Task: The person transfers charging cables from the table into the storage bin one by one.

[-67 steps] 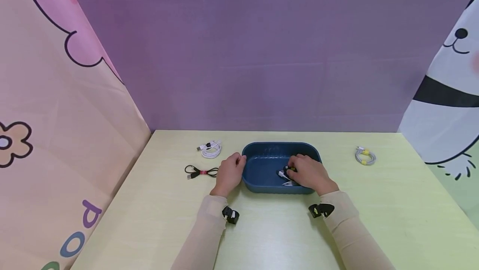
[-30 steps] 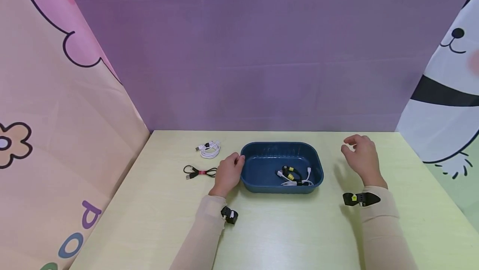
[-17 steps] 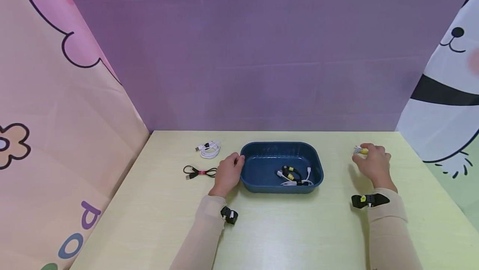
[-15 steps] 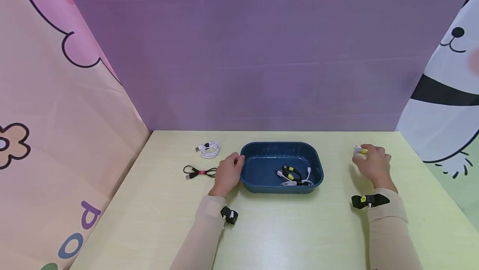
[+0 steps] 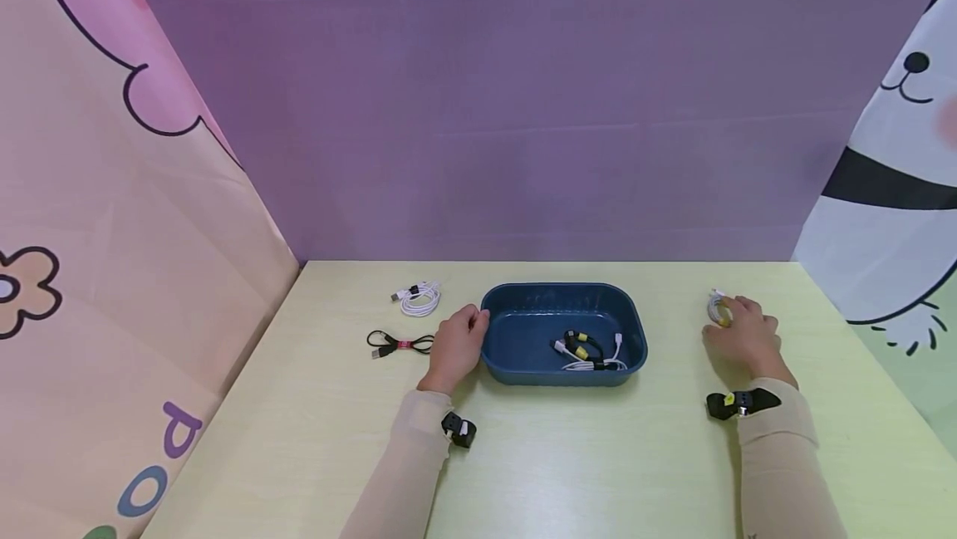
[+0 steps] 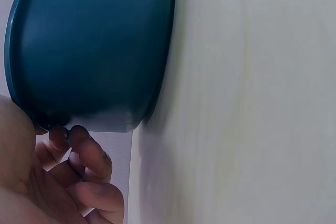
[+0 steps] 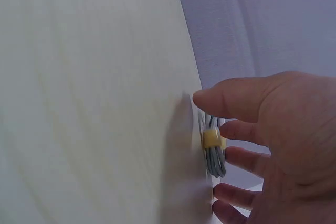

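Note:
My left hand (image 5: 456,348) grips the left rim of a dark blue plastic bin (image 5: 523,376). In the left wrist view, its curled fingers (image 6: 92,158) are at the bin's edge. A black cable with yellow bands (image 5: 581,345) and a white cable (image 5: 609,365) lie inside the bin, toward the right. At the right of the table, my right hand (image 5: 748,340) is spread around a coiled grey-white cable (image 7: 214,158) with a yellow band. Thumb and fingers are apart there, and the fingertips touch or nearly touch the coil. My hand hides part of it.
On the table (image 5: 538,456), a coiled white cable (image 5: 421,300) lies left of the bin. In front of it is a black cable with a red tie (image 5: 404,345), partly behind my left hand. A purple backdrop (image 5: 478,107) rises behind the table.
My right hand has left the bin and reached over to the grey-white cable at the right, lowering slightly in the last half second. My left hand and the bin have stayed put.

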Demonstrator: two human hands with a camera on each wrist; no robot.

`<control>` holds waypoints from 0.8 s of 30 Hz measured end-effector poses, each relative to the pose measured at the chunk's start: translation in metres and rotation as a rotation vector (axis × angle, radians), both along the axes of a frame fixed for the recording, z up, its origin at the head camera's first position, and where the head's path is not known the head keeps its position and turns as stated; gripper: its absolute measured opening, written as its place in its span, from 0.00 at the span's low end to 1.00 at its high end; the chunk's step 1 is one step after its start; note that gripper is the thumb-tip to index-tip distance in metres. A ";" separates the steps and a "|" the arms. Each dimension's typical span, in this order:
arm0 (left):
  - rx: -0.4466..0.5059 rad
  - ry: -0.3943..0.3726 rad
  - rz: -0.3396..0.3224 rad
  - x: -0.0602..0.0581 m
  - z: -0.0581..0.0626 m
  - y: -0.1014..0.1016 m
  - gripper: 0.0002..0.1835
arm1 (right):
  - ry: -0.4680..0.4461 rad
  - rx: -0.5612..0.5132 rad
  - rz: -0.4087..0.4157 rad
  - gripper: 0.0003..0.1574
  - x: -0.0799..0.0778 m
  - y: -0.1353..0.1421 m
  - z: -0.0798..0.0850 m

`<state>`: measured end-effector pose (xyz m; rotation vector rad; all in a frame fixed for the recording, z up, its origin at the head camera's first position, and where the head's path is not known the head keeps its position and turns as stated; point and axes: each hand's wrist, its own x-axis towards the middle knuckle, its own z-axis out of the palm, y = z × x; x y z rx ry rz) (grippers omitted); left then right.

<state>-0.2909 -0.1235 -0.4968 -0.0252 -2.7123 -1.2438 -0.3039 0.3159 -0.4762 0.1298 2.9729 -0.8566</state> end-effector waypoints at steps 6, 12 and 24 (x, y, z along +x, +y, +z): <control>0.001 -0.004 0.000 0.000 0.001 0.000 0.18 | 0.016 0.002 -0.011 0.37 0.001 0.001 -0.003; 0.006 -0.007 -0.003 -0.001 0.001 0.000 0.19 | 0.028 0.011 -0.031 0.36 0.000 0.000 -0.005; 0.002 -0.004 -0.003 0.000 -0.001 0.000 0.19 | 0.098 0.004 0.023 0.35 -0.005 -0.002 -0.009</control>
